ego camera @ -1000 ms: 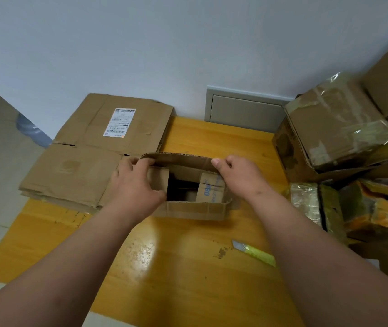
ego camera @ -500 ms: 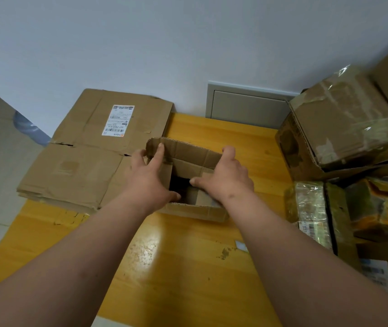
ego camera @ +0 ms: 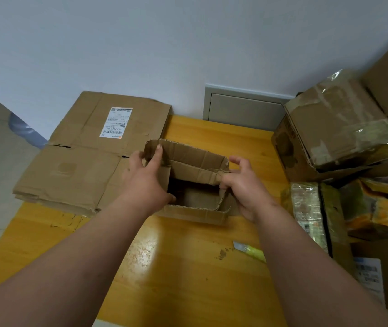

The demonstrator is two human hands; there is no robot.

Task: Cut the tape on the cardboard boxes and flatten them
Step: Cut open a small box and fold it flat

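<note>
A small open cardboard box point(ego camera: 194, 212) stands in the middle of the yellow wooden table point(ego camera: 188, 267). Its far flap stands up and its inside is dark and looks empty. My left hand point(ego camera: 147, 178) grips the box's left side, one finger pressed on the raised far flap. On the right end of that flap my right hand point(ego camera: 245, 185) pinches the folded edge. A yellow utility knife point(ego camera: 250, 251) lies on the table near my right forearm, held by nobody.
A stack of flattened cardboard point(ego camera: 89, 156) with a white shipping label lies at the left. Taped, unopened boxes point(ego camera: 337, 128) and plastic-wrapped parcels point(ego camera: 311, 208) pile up along the right. A white wall with a grey panel point(ego camera: 242, 107) closes the far side.
The far flap has been lifted and folded back. My right hand came out of the box's inside to the flap's right end, and the inner side flaps are now spread.
</note>
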